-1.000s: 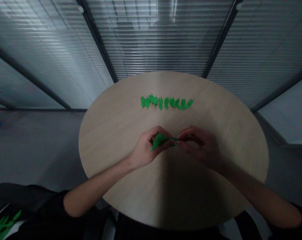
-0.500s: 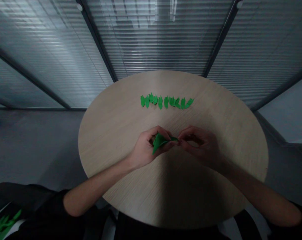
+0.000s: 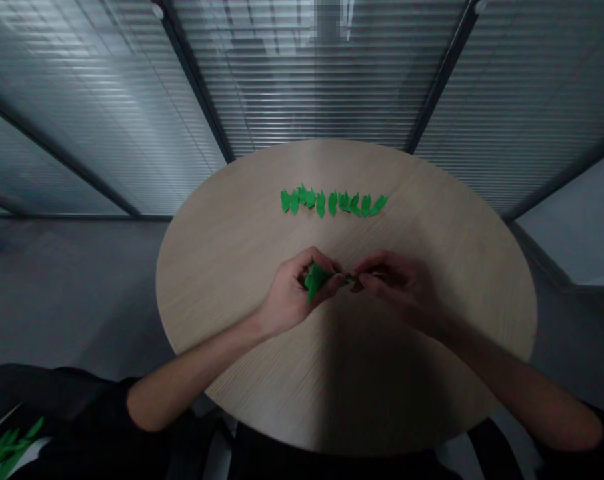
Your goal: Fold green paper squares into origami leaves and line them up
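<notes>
Green paper leaf point(image 3: 316, 281) pinched between left fingers point(image 3: 329, 285) and right fingers point(image 3: 369, 280).

A row of paper leaves point(image 3: 333, 203) lies on the far half of the round bench point(image 3: 222, 287); nearer the edge, a single paper leaf point(image 3: 316, 283) sits between the left hand point(image 3: 292, 292) and right hand point(image 3: 402, 287), held by both; behind the bench stands a slatted glass partition point(image 3: 322, 80); more leaves point(image 3: 7, 453) lie low at far left, off the bench.

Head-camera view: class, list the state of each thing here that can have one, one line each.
Left hand, pinching the green paper piece
Right hand, fingertips at its narrow end
Green paper piece, held above the table
Green paper leaves, lying in a row
Window blinds, lowered
</notes>
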A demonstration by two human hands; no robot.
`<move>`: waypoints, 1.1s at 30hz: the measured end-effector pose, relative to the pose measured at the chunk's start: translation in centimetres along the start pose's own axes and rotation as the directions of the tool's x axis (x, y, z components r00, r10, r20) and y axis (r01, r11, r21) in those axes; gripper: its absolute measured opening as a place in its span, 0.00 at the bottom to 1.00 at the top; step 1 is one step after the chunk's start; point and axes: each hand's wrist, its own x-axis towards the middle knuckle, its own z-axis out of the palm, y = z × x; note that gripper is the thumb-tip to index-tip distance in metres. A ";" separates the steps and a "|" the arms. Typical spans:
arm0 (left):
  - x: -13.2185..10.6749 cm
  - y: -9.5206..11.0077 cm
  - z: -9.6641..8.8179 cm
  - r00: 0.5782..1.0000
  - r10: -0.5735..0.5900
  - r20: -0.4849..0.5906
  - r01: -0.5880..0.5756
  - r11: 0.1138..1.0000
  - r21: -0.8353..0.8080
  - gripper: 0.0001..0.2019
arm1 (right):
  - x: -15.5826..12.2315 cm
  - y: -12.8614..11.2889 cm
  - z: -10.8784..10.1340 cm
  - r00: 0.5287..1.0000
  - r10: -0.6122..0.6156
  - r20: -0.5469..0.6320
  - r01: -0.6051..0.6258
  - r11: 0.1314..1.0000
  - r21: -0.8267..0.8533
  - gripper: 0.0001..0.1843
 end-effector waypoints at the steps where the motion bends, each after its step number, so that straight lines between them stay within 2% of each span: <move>1: 0.0 0.0 0.0 1.000 -0.002 -0.001 0.002 1.000 -0.005 0.10 | 0.0 0.0 0.0 1.000 0.002 0.000 -0.002 1.000 0.010 0.06; 8: 0.0 0.0 -0.1 1.000 -0.001 0.005 0.001 1.000 0.016 0.10 | -0.1 0.2 0.1 0.999 -0.048 0.023 0.050 0.994 -0.101 0.07; 11: 0.0 0.0 -0.1 1.000 0.005 0.011 -0.005 1.000 0.024 0.10 | 0.0 0.4 0.2 1.000 -0.029 0.012 0.030 0.991 -0.131 0.08; 20: 0.0 0.3 -0.1 0.999 0.003 0.035 -0.003 1.000 0.000 0.09 | 0.1 0.3 0.1 0.997 0.073 -0.009 -0.074 0.997 -0.027 0.11; 27: 0.2 0.2 -0.1 0.996 0.052 0.067 -0.052 0.999 0.001 0.09 | 0.2 0.2 0.2 0.996 0.015 -0.085 -0.017 1.000 -0.015 0.09; 33: 0.2 0.0 -0.2 0.999 0.026 0.031 -0.028 0.997 0.067 0.08 | 0.1 -0.1 0.3 0.996 -0.072 -0.060 0.067 0.994 -0.085 0.11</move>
